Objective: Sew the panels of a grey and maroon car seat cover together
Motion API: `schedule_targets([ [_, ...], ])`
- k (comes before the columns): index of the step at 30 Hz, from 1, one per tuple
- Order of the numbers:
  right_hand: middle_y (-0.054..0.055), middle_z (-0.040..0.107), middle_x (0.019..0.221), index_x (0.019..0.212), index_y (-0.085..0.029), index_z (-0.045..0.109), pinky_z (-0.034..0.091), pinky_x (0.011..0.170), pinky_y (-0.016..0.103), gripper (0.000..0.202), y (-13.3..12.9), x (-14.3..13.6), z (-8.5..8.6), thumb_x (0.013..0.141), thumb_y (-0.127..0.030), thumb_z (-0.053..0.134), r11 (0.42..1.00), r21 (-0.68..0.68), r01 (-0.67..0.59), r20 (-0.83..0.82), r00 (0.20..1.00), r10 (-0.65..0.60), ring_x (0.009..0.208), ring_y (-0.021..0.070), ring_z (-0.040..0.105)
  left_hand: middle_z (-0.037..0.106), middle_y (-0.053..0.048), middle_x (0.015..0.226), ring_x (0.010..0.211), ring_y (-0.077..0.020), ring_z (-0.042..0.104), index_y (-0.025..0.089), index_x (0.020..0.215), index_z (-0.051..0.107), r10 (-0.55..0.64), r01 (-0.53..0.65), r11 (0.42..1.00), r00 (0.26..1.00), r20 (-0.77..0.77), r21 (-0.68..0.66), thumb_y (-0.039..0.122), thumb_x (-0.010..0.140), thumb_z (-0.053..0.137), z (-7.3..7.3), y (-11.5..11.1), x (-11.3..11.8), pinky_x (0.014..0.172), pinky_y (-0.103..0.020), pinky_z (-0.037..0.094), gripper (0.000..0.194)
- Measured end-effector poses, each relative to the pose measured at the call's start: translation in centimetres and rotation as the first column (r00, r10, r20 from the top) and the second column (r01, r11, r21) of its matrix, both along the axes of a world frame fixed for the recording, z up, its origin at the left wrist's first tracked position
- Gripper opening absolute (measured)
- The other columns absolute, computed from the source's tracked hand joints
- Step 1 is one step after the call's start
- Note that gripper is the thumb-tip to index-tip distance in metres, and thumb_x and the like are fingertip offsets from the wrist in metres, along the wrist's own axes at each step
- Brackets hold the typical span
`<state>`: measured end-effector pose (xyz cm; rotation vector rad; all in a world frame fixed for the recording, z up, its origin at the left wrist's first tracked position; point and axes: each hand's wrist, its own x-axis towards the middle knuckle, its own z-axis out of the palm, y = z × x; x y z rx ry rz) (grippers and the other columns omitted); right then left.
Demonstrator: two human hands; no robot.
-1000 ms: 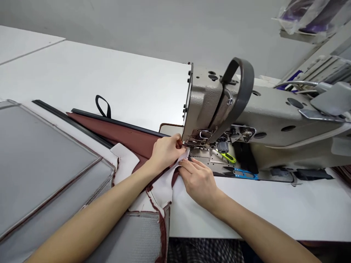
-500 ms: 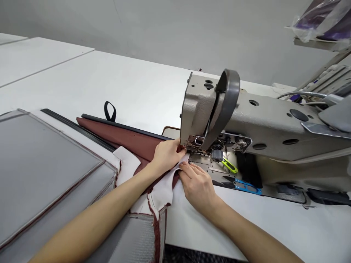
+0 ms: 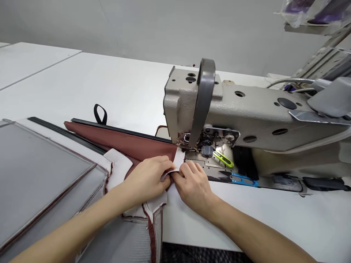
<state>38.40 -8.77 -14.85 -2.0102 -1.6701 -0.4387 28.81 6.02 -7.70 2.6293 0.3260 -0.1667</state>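
Observation:
A grey sewing machine [image 3: 236,113] stands over a maroon and white fabric piece [image 3: 123,142], whose white strip [image 3: 179,157] runs up to the needle area. My left hand [image 3: 153,175] pinches the folded edge of the white strip, just in front of the machine head. Close beside it on the right, my right hand [image 3: 192,182] grips the same edge with curled fingers. The fingertips of both hands nearly meet. Grey padded panels [image 3: 41,175] with maroon seams spread out at the left, partly under my left forearm.
Yellow-green snips [image 3: 224,159] lie on the machine bed, and blue-handled snips [image 3: 244,179] rest near its front edge. A black loop [image 3: 100,114] sticks up behind the fabric. The white table [image 3: 123,84] reaches back to a grey wall. Plastic-wrapped items [image 3: 315,12] sit at upper right.
My left hand has moved away from the needle area, down and left, along the fabric edge. My right hand's fingers have curled in tighter. The view has shifted, so the machine sits further left.

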Motion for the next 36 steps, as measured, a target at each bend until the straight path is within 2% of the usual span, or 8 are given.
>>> schedule_targets([
  [5, 0.002, 0.054, 0.070, 0.079, -0.014, 0.061, 0.027, 0.056, 0.031, 0.022, -0.3, -0.3, -0.5, 0.093, -0.005, 0.047, 0.987, 0.040, -0.155, 0.089, 0.984, 0.151, 0.061, 0.0151, 0.044, 0.066, -0.003, 0.088, 0.079, -0.0150, 0.061, 0.019, 0.102, 0.071, 0.077, -0.089, 0.995, 0.976, 0.205, 0.053, 0.017, 0.090, 0.041, -1.9, -0.5, 0.0, 0.072, -0.025, 0.043, 0.032],
  [7, 0.003, 0.054, 0.068, 0.078, -0.014, 0.060, 0.025, 0.054, 0.031, 0.022, -0.5, -0.6, -0.6, 0.091, -0.004, 0.045, 0.984, 0.029, -0.178, 0.135, 0.976, 0.173, 0.058, 0.0154, 0.044, 0.064, -0.003, 0.086, 0.078, -0.0146, 0.060, 0.019, 0.103, 0.071, 0.048, -0.070, 0.994, 0.970, 0.237, 0.083, 0.015, 0.090, 0.042, -2.2, -0.6, 0.1, 0.070, -0.025, 0.043, 0.032],
  [12, 0.006, 0.056, 0.069, 0.084, -0.011, 0.061, 0.028, 0.051, 0.031, 0.019, -0.9, -1.3, -0.1, 0.087, -0.003, 0.044, 0.985, -0.075, -0.157, 0.187, 0.968, 0.169, 0.056, 0.0170, 0.047, 0.060, -0.003, 0.082, 0.077, -0.0168, 0.057, 0.018, 0.096, 0.071, -0.095, 0.073, 0.985, 0.987, 0.133, 0.158, 0.010, 0.087, 0.049, -2.6, -0.9, 0.2, 0.069, -0.028, 0.042, 0.025],
  [18, 0.008, 0.057, 0.070, 0.087, -0.008, 0.063, 0.031, 0.048, 0.031, 0.019, -1.0, -1.1, 0.4, 0.085, -0.003, 0.045, 0.965, -0.178, -0.191, 0.230, 0.946, 0.229, 0.055, 0.0168, 0.049, 0.055, -0.003, 0.079, 0.075, -0.0163, 0.053, 0.017, 0.093, 0.070, -0.122, 0.091, 0.972, 0.983, 0.134, 0.217, 0.009, 0.090, 0.047, -3.5, -0.6, 0.6, 0.069, -0.030, 0.040, 0.025],
  [24, 0.008, 0.058, 0.071, 0.091, -0.008, 0.065, 0.034, 0.049, 0.031, 0.023, -0.6, 0.5, 0.3, 0.089, -0.002, 0.042, 0.964, -0.177, -0.199, 0.253, 0.937, 0.240, 0.055, 0.0165, 0.049, 0.057, -0.004, 0.082, 0.077, -0.0172, 0.053, 0.017, 0.091, 0.070, -0.097, 0.062, 0.971, 0.984, 0.147, 0.230, 0.009, 0.089, 0.044, -3.9, -0.3, 1.4, 0.070, -0.030, 0.039, 0.027],
  [27, 0.008, 0.062, 0.079, 0.086, -0.012, 0.065, 0.038, 0.053, 0.032, 0.025, 0.0, 2.2, 0.9, 0.092, -0.004, 0.043, 0.953, -0.161, -0.257, 0.277, 0.915, 0.294, 0.067, 0.0178, 0.055, 0.057, -0.004, 0.080, 0.076, -0.0176, 0.053, 0.018, 0.094, 0.072, -0.058, 0.026, 0.977, 0.987, 0.148, 0.210, 0.010, 0.088, 0.044, -3.6, -0.1, 2.1, 0.068, -0.030, 0.038, 0.030],
  [33, 0.006, 0.061, 0.079, 0.084, -0.014, 0.064, 0.040, 0.053, 0.031, 0.030, 1.0, 3.8, 1.8, 0.095, -0.004, 0.038, 0.882, -0.210, -0.423, 0.313, 0.825, 0.470, 0.069, 0.0176, 0.056, 0.065, 0.001, 0.087, 0.080, -0.0137, 0.061, 0.027, 0.102, 0.073, 0.039, -0.033, 0.995, 0.998, 0.059, -0.093, 0.016, 0.083, 0.052, -1.4, 0.8, 1.8, 0.070, -0.024, 0.043, 0.030],
  [36, 0.009, 0.061, 0.082, 0.085, -0.012, 0.064, 0.041, 0.054, 0.032, 0.027, 0.4, 2.4, 1.5, 0.093, -0.004, 0.040, 0.906, -0.235, -0.351, 0.275, 0.871, 0.408, 0.071, 0.0194, 0.056, 0.067, 0.002, 0.093, 0.084, -0.0143, 0.062, 0.027, 0.105, 0.072, 0.069, -0.063, 0.994, 0.995, 0.069, -0.087, 0.017, 0.084, 0.052, -0.9, 0.8, 1.0, 0.073, -0.024, 0.044, 0.031],
])
